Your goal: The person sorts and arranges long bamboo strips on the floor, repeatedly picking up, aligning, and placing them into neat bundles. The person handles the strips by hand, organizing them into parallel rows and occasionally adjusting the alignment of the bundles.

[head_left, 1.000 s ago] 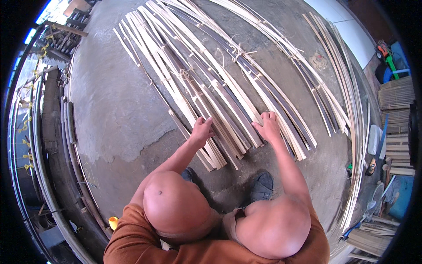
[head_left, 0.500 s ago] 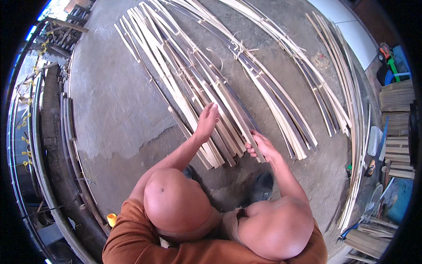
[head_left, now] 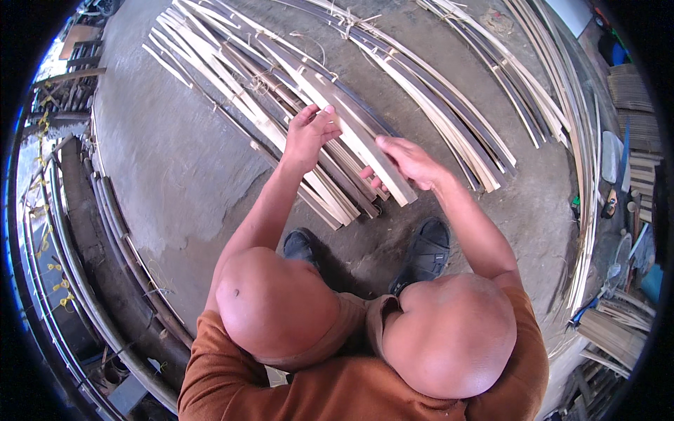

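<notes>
A long split bamboo strip (head_left: 364,142), pale face up, slants away from me above the other strips. Near its closer end my right hand (head_left: 413,163) grips it, thumb on top and fingers underneath. My left hand (head_left: 307,139) is beside the strip's left edge, farther along, with its fingers apart; whether the fingertips touch the strip I cannot tell. Beneath both hands lies a loose bundle of bamboo strips (head_left: 239,97), some pale and some brown, spread out on the floor.
To the right lie a tied bundle of strips (head_left: 439,112), another bundle (head_left: 491,64) and long strips (head_left: 588,161). Poles (head_left: 116,210) line the left side. Stacked slats (head_left: 635,98) stand at far right. My sandalled feet (head_left: 421,249) are close to the strips' near ends.
The held strip has been raised and turned, its pale face now upward. My right hand has shifted its hold, thumb now on top. The whole view has also tilted, bringing my feet into sight.
</notes>
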`<action>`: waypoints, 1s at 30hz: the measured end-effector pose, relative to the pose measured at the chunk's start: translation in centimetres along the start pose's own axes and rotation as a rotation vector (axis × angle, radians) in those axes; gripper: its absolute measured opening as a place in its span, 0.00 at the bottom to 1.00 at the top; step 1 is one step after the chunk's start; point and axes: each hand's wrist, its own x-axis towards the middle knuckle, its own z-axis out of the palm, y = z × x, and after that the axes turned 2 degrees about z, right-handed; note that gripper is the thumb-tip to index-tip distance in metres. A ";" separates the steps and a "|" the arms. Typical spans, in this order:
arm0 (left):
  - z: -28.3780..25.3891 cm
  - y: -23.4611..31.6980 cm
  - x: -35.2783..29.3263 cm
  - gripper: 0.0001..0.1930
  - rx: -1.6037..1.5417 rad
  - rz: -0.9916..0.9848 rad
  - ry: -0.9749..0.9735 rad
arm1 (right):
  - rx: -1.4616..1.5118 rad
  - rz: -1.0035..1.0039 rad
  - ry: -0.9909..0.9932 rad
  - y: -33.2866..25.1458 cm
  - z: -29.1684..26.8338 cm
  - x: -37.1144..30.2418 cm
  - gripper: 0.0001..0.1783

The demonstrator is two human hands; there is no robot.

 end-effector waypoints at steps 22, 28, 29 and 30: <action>-16.5 -10.0 -5.8 0.42 0.944 0.084 0.359 | -1.145 -0.405 0.646 6.7 0.5 3.9 0.15; -17.0 -10.5 -5.8 0.43 0.730 0.060 0.349 | -1.005 -0.232 0.545 8.1 3.2 1.5 0.11; -17.2 -10.5 -6.4 0.43 0.724 0.057 0.360 | -0.931 -0.120 0.541 8.9 3.5 0.2 0.11; -18.0 -10.4 -6.9 0.43 0.726 0.052 0.390 | -0.854 -0.016 0.514 10.1 3.6 -0.9 0.10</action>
